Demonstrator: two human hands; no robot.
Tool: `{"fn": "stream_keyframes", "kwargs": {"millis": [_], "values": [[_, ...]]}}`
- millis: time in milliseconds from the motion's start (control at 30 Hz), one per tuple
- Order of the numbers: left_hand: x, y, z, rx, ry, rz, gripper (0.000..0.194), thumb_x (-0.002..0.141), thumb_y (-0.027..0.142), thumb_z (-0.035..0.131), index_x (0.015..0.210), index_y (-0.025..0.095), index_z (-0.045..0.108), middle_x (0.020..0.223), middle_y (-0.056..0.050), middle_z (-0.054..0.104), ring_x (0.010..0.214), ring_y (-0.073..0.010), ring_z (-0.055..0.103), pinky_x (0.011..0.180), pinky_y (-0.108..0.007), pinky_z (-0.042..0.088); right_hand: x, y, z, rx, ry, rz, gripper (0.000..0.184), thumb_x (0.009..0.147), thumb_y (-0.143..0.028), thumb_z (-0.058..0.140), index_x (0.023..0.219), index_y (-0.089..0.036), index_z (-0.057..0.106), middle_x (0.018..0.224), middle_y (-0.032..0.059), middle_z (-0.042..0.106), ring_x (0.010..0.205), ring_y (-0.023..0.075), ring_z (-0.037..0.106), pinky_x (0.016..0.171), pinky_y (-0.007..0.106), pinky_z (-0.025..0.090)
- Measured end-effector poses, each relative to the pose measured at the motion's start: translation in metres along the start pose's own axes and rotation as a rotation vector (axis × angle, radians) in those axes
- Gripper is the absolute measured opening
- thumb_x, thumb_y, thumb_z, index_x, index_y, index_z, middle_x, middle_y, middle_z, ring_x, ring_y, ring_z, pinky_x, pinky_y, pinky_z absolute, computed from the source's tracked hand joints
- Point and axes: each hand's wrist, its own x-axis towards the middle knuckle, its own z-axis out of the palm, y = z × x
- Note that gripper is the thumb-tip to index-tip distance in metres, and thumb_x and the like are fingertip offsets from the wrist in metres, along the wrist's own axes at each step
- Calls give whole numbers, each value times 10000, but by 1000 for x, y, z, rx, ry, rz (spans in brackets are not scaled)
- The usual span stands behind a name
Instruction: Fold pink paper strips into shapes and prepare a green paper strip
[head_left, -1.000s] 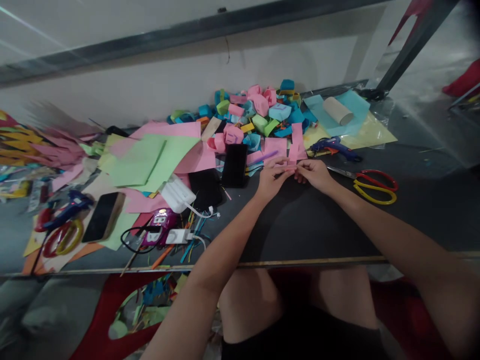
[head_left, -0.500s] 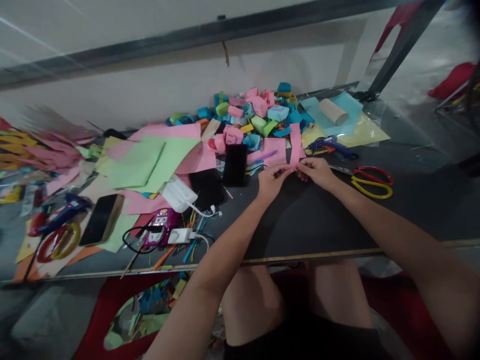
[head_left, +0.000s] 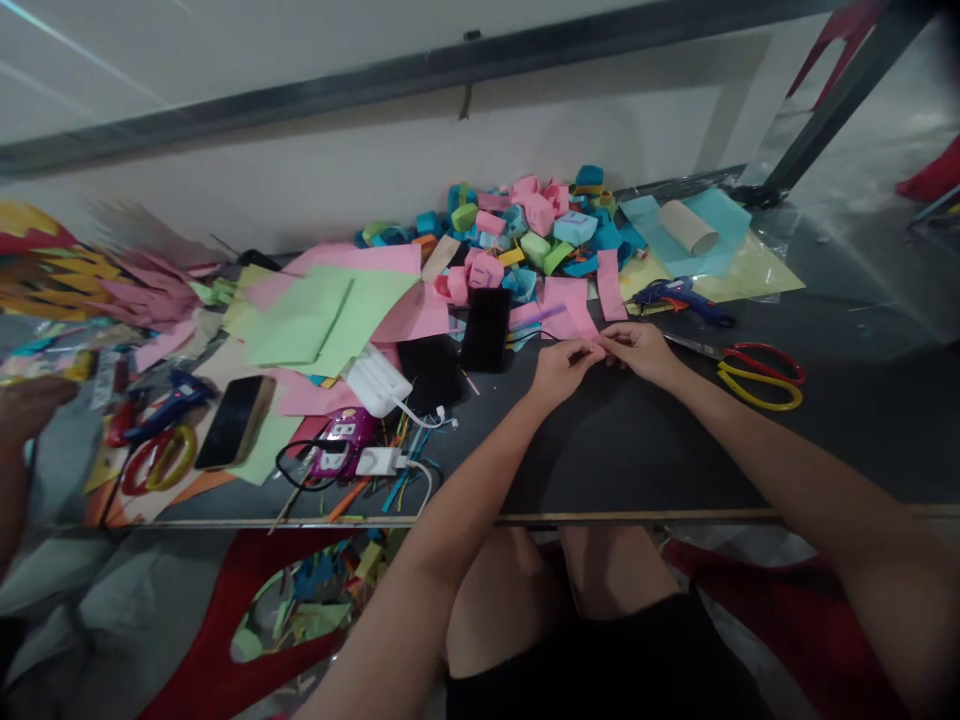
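Observation:
My left hand [head_left: 562,371] and my right hand [head_left: 640,352] meet above the dark tabletop [head_left: 622,450], thumbs and fingertips pinched together. Between them is a small pink paper piece [head_left: 597,341], mostly covered by the fingers; its exact shape is hard to see. Just beyond my fingers lie a pink paper strip [head_left: 611,285] and a wider pink sheet [head_left: 568,305]. To the right of my right hand rest scissors [head_left: 761,376] with one red and one yellow handle. A blue glue gun [head_left: 686,298] lies behind them.
A heap of folded paper pieces [head_left: 536,215] lies against the wall. Phones [head_left: 486,330], a white power bank [head_left: 377,381], a purple device [head_left: 343,442] and green sheets [head_left: 330,310] crowd the left. A cardboard tube [head_left: 688,228] lies behind. Another person's hand [head_left: 34,405] shows at the left edge.
The view has shifted, so the table's things appear farther right. Another person's hand and arm have come in at the left edge. Both my hands keep pinching the pink paper.

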Motion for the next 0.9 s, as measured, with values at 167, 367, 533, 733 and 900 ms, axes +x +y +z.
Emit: {"fn": "stream_keyframes", "kwargs": {"millis": [167, 367, 533, 733, 900], "values": [[6, -2, 4, -29, -36, 55, 76, 929, 216, 714, 997, 212, 746, 886, 12, 769, 746, -116, 680, 720, -224, 505, 1, 4, -1, 34, 13, -5, 625, 622, -779, 803, 802, -184, 736, 601, 27, 667, 500, 136, 593, 431, 247, 420], [9, 0, 6, 32, 8, 57, 142, 930, 220, 726, 1072, 219, 712, 877, 14, 736, 771, -121, 681, 739, -230, 519, 0, 3, -1, 93, 30, 14, 520, 646, -635, 841, 902, -195, 733, 676, 18, 703, 505, 132, 607, 443, 248, 441], [9, 1, 6, 92, 109, 16, 215, 908, 198, 752, 1117, 217, 704, 930, -16, 747, 865, -147, 702, 793, -253, 531, 2, 5, 0, 119, 17, 17, 465, 645, -559, 838, 902, -189, 723, 621, 1, 679, 501, 143, 622, 448, 250, 462], [6, 1, 4, 27, 136, 0, 246, 879, 226, 785, 1112, 226, 708, 910, 2, 771, 840, -140, 731, 778, -244, 536, 4, 7, 3, 77, 4, 3, 439, 647, -558, 824, 873, -191, 742, 682, 27, 724, 511, 150, 637, 450, 255, 461], [12, -5, -9, -38, 56, 8, 179, 842, 283, 813, 992, 218, 740, 850, 2, 782, 806, -148, 738, 766, -252, 536, 2, 7, 4, 21, 8, -15, 452, 685, -581, 789, 927, -200, 773, 716, 40, 734, 568, 180, 663, 487, 289, 496]]}}
